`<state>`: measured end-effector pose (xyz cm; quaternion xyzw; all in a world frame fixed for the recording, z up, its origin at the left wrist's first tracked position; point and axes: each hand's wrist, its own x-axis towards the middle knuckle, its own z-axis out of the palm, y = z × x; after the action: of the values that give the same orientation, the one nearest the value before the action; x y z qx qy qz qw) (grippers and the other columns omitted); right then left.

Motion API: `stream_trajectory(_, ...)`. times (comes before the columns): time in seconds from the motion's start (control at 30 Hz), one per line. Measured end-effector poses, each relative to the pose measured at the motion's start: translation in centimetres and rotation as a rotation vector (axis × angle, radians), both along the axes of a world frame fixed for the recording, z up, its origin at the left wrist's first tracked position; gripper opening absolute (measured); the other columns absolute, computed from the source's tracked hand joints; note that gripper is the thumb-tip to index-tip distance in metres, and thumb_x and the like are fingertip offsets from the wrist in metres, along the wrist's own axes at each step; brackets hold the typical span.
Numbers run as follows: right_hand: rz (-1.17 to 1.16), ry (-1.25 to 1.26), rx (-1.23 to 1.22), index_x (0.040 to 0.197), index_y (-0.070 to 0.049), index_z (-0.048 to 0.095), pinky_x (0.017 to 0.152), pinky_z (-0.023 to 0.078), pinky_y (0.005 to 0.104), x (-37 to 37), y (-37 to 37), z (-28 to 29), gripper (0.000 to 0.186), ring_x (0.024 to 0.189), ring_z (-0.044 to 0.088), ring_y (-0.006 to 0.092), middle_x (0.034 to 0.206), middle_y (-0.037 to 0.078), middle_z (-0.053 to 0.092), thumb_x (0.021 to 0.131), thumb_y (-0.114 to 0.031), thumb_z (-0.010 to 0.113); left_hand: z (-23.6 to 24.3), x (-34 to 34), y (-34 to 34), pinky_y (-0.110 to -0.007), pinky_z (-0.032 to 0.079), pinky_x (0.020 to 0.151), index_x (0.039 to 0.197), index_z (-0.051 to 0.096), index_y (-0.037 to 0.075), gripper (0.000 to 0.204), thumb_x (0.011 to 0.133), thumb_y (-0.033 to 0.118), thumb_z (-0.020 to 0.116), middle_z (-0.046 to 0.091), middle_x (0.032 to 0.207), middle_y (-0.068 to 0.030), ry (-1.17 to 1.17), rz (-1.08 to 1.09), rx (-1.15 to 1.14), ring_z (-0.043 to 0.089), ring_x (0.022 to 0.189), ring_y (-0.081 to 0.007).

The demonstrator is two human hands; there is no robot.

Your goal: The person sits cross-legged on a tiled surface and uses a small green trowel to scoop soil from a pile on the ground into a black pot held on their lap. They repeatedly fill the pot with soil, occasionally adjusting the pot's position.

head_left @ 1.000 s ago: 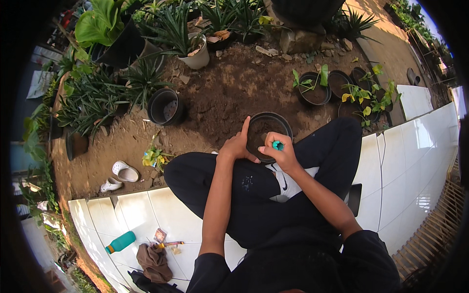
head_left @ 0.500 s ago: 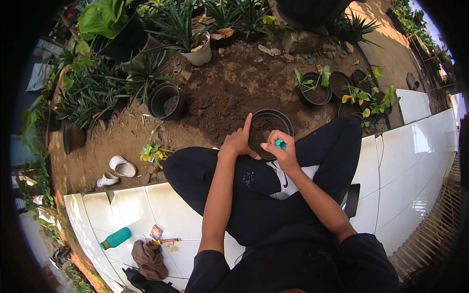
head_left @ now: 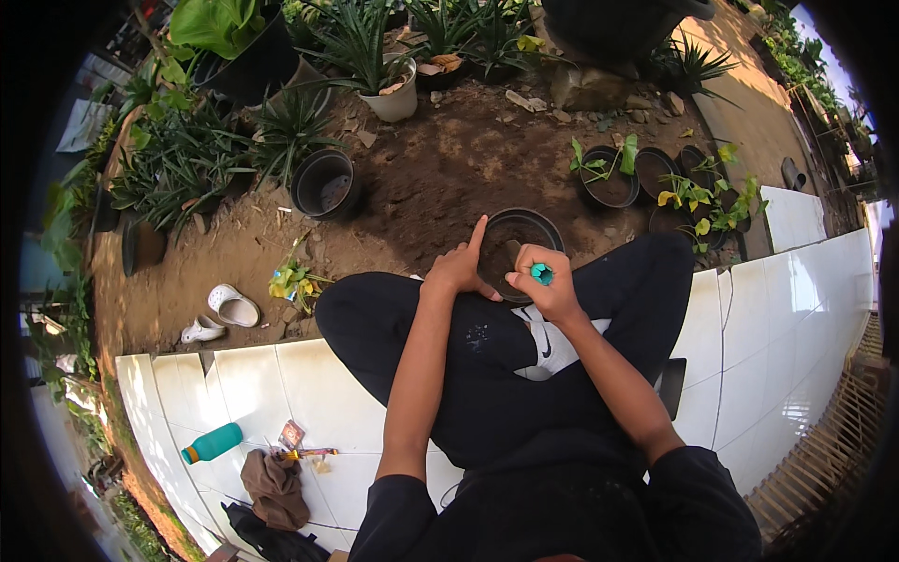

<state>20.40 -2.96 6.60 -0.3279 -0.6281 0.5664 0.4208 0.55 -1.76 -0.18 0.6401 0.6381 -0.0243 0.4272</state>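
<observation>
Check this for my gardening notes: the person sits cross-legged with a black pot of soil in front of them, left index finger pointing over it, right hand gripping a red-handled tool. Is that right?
Not quite. The tool handle in the right hand is teal, not red, as the head view shows. The rest holds: the person sits cross-legged, the black pot of soil is in front of them, and the left hand points its index finger over it.

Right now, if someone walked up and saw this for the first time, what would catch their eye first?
Probably the two hands at the centre: the left hand points a finger over the black pot of soil between the knees, while the right hand is closed on a tool with a teal handle. Next, the white tiled ledge the person sits on, with a teal bottle lying at its lower left.
</observation>
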Motion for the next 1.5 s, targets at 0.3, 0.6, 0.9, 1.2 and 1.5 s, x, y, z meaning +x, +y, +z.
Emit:
stream_trajectory(0.3,-0.132,0.158,-0.135,0.069,-0.003,0.047,0.061,0.036,0.0282,2.4,3.3,-1.1,0.022,0.066,0.045,0.0074,0.068,0.0,0.05,0.079,-0.001,0.067,-1.6,-0.5,0.2,-0.056,0.045,0.11,0.164,-0.01,0.033,0.166,0.043,0.043,0.103,0.054,0.148,-0.0244,-0.077,0.018,-0.007,0.054,0.135,-0.041)
stream_trajectory(0.6,-0.049,0.051,-0.215,0.068,-0.004,0.046,0.061,0.035,0.0286,2.2,3.5,-1.9,0.025,0.066,0.043,0.0068,0.068,-0.002,0.049,0.078,-0.002,0.069,-2.9,-0.9,0.4,-0.054,0.043,0.114,0.163,-0.012,0.033,0.167,0.043,0.038,0.103,0.048,0.153,-0.024,-0.195,0.023,-0.001,0.047,0.142,-0.0409)
stream_trajectory(0.9,-0.05,0.044,-0.16,0.069,-0.004,0.048,0.06,0.035,0.0285,1.7,3.4,-2.7,0.024,0.066,0.044,0.0058,0.065,-0.003,0.047,0.079,-0.004,0.07,-2.9,-0.8,0.5,-0.052,0.04,0.118,0.164,-0.011,0.028,0.168,0.042,0.034,0.104,0.044,0.157,-0.0233,-0.271,0.024,0.039,0.04,0.146,-0.0395)
stream_trajectory(1.2,-0.04,0.034,-0.227,0.067,-0.006,0.042,0.06,0.034,0.0283,2.1,3.6,-1.7,0.027,0.064,0.042,0.0072,0.068,-0.001,0.048,0.079,-0.003,0.067,-3.6,-1.1,0.5,-0.05,0.038,0.119,0.164,-0.01,0.028,0.168,0.041,0.032,0.105,0.042,0.158,-0.023,-0.357,0.034,0.05,0.038,0.148,-0.0389)
stream_trajectory(1.5,-0.01,0.061,-0.205,0.066,-0.005,0.041,0.06,0.033,0.028,2.3,3.5,-0.7,0.027,0.064,0.042,0.0077,0.069,0.001,0.05,0.078,-0.003,0.065,-3.4,-0.9,0.5,-0.052,0.04,0.117,0.164,-0.01,0.03,0.169,0.04,0.035,0.104,0.045,0.156,-0.022,-0.284,0.035,0.043,0.043,0.145,-0.0386)
